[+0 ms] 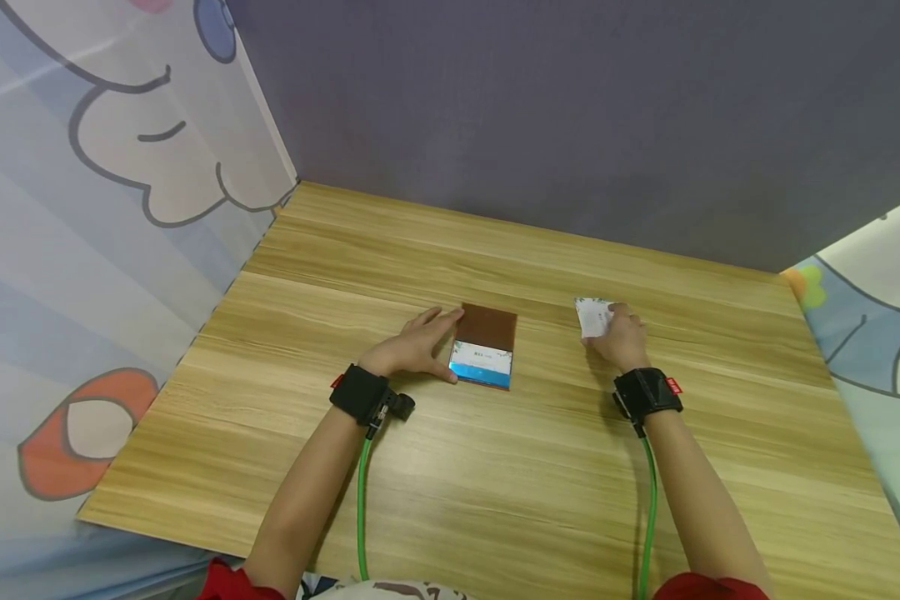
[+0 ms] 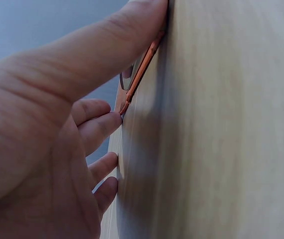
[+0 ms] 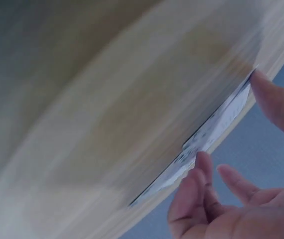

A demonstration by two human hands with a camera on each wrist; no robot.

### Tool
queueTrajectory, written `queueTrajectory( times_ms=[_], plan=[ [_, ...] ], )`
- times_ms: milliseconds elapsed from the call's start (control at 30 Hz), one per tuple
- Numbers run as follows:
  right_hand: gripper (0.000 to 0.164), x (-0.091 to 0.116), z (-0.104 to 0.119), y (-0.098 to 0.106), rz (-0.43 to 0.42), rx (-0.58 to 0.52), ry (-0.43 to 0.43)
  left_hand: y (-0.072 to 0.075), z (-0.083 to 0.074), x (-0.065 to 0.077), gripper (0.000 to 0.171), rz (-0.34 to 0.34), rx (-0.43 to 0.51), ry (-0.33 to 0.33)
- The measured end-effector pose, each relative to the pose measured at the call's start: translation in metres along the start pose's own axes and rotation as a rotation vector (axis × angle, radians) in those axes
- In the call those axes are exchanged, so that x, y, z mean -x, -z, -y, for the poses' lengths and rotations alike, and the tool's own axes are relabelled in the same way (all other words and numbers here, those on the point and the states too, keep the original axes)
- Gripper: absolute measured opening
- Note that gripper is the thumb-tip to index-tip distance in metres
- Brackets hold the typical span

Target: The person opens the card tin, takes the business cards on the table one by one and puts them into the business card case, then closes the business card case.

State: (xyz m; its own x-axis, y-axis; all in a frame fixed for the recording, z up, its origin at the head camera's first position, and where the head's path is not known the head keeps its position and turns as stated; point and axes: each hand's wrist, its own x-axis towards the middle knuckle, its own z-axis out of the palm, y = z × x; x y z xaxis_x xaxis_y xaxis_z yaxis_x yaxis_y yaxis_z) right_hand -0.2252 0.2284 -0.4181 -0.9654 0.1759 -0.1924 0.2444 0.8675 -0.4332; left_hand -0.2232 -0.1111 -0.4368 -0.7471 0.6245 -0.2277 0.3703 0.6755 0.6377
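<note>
A flat brown holder lies on the table, its lower part covered by a glossy white-and-blue printed panel. My left hand is spread at the holder's left side, with index finger and thumb at its edge. In the left wrist view the holder's orange-brown edge shows beyond the thumb. Farther right, my right hand pinches a white card with a leaf print along its border. The right wrist view shows thumb and fingers at the card's edges, close to the tabletop; whether it is one piece or two overlapping is unclear.
The wood-grain table runs back to a dark grey panel. A cartoon-printed curtain hangs along the left side, and another on the right. Green cables trail from both wrist straps towards the body.
</note>
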Motion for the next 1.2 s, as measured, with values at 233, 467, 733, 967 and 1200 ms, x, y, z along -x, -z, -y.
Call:
queueTrajectory(
  times_ms=[233, 467, 733, 967, 1200],
  plan=[
    [0.083, -0.0003, 0.0022, 0.0016, 0.030, -0.019, -0.034, 0.0003, -0.0006, 0.0011, 0.109, -0.003, 0.005, 0.002],
    [0.085, -0.0006, 0.0005, 0.0036, 0.035, -0.034, -0.029, 0.0007, -0.0009, 0.0004, 0.110, -0.005, 0.007, 0.004],
    [0.086, -0.0028, 0.0009, 0.0034, 0.051, -0.035, -0.046, 0.0011, -0.0011, 0.0003, 0.110, -0.003, -0.012, 0.002],
    [0.085, -0.0025, 0.0022, 0.0012, 0.016, -0.100, -0.003, 0.0011, -0.0008, 0.0005, 0.110, -0.009, -0.012, -0.003],
    [0.064, -0.0033, 0.0039, -0.0007, -0.021, -0.101, 0.052, 0.0010, -0.0004, 0.0001, 0.110, -0.006, -0.006, 0.002]
  ],
)
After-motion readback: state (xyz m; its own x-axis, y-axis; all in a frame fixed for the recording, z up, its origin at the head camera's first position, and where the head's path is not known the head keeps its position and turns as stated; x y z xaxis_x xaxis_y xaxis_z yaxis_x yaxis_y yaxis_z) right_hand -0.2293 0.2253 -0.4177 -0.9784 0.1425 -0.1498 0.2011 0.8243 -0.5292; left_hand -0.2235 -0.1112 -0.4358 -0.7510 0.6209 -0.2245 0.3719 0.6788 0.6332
